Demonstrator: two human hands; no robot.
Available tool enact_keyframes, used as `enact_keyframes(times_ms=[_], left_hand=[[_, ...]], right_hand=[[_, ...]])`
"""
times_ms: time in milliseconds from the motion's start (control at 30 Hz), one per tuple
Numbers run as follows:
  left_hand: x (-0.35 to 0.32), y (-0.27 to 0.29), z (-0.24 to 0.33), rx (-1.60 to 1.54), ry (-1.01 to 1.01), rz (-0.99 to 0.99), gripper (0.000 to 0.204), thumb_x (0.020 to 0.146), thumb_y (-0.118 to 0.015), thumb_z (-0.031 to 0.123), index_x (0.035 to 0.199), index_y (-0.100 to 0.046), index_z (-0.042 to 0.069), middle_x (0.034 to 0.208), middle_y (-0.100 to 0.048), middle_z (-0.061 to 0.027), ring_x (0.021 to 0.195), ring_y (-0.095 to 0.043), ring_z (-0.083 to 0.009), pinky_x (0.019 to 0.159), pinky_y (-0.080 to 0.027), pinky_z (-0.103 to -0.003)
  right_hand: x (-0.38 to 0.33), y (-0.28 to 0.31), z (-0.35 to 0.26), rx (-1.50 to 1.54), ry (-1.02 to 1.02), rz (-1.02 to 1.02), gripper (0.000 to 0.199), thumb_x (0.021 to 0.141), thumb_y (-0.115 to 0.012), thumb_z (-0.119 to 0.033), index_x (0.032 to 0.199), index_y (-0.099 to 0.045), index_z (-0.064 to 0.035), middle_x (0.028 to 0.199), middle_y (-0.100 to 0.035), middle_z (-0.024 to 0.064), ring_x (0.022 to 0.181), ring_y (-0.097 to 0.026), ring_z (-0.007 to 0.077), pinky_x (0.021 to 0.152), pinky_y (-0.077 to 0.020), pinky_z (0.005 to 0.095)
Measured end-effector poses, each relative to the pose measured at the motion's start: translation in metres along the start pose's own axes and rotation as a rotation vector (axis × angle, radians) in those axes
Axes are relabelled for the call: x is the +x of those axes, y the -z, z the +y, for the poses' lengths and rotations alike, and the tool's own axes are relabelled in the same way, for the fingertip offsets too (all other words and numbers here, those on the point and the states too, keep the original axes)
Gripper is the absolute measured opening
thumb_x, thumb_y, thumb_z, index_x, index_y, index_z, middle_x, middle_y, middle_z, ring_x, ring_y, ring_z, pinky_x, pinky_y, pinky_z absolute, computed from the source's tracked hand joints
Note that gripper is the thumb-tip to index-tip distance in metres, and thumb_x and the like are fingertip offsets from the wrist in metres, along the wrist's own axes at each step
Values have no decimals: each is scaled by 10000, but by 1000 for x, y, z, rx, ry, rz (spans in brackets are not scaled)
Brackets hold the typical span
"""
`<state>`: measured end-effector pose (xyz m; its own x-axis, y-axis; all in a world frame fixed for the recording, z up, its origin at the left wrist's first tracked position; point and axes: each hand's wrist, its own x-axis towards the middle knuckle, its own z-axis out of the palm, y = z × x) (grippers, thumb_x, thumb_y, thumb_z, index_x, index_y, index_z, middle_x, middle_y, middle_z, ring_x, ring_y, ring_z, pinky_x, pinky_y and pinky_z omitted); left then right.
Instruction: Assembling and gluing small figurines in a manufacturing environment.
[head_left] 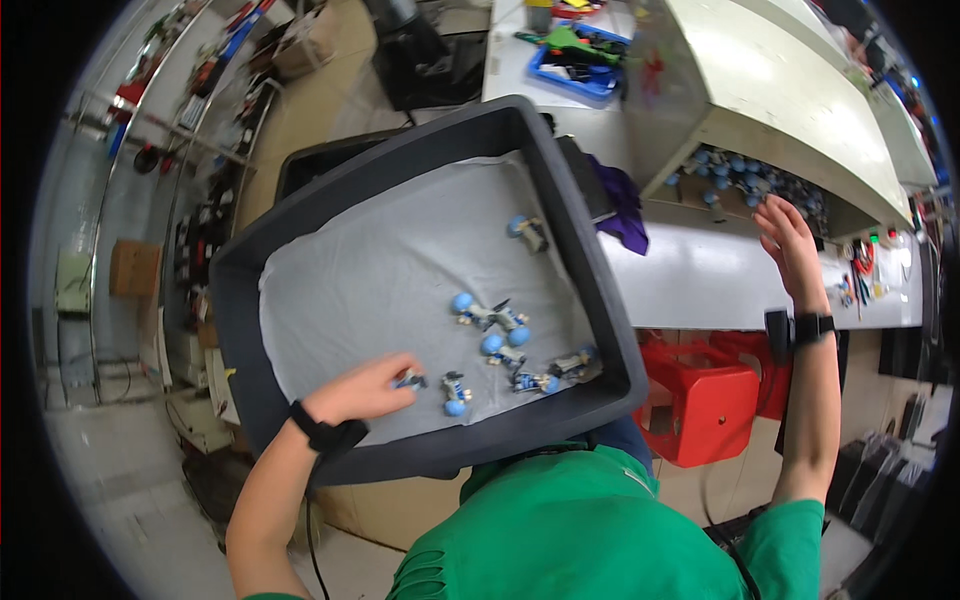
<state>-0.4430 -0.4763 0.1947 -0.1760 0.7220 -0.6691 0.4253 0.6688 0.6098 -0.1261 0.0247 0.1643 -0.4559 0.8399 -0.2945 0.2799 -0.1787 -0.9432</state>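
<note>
A dark grey tub [590, 270] lined with a pale grey cloth rests against my chest, tilted. Several small toy parts with blue balls [497, 322] lie near its lower right corner, and one [528, 231] sits apart higher up. My left hand [362, 389] is inside the tub, fingers closed on a small blue and grey piece [409, 379]. My right hand [787, 237] reaches out to the white workbench [700, 270], fingers apart, at the opening of a cream box [790, 90] holding several blue-ball parts [745, 180]. It holds nothing that I can see.
A purple cloth [626, 210] lies on the bench beside the tub. A blue tray [575, 65] with green items stands at the back. A red plastic stool [705, 400] sits under the bench. Shelves with clutter run along the left wall.
</note>
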Motion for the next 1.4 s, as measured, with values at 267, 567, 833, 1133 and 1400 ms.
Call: enact_keyframes(times_ms=[267, 567, 833, 1133, 1400], left_hand=[[21, -14, 22, 172, -177, -166, 384, 771, -641, 145, 1151, -599, 116, 1018, -509, -130, 932, -564, -306, 805, -463, -373], [25, -38, 4, 576, -351, 28, 335, 694, -742, 44, 1004, -640, 118, 1057, -503, -116, 946, -589, -307, 799, -515, -408], [23, -46, -10, 683, -402, 164, 258, 710, -712, 58, 954, -633, 89, 973, -538, -110, 878, -615, -302, 756, -524, -412], [40, 40, -11, 195, -237, 81, 251, 776, -660, 204, 928, -607, 10, 772, -625, -155, 701, -605, -253, 638, -468, -385], [166, 62, 42, 151, -681, 367, 296, 765, -662, 125, 1043, -608, 38, 945, -645, -166, 916, -615, -345, 809, -488, -415]], right_hand=[[-130, -227, -98, -765, 551, -1024, 485, 806, -736, -169, 1241, -531, -105, 1093, -600, 149, 918, -657, 279, 783, -545, 387], [-157, -337, -3, -1650, 889, -1088, 664, 750, -781, -332, 1305, -451, -175, 1133, -515, 179, 820, -686, 316, 647, -571, 379], [-158, -339, 13, -1721, 704, -1118, 492, 843, -629, -168, 1307, -478, -106, 1231, -475, 179, 935, -671, 342, 623, -571, 448], [-145, -318, -11, -1543, 654, -1189, 514, 737, -697, -146, 1196, -491, -46, 1153, -519, 203, 912, -663, 355, 743, -561, 406], [-158, -284, -40, -1721, 472, -1427, 676, 685, -746, -150, 1292, -471, -36, 1287, -505, 208, 1021, -651, 343, 794, -553, 393]])
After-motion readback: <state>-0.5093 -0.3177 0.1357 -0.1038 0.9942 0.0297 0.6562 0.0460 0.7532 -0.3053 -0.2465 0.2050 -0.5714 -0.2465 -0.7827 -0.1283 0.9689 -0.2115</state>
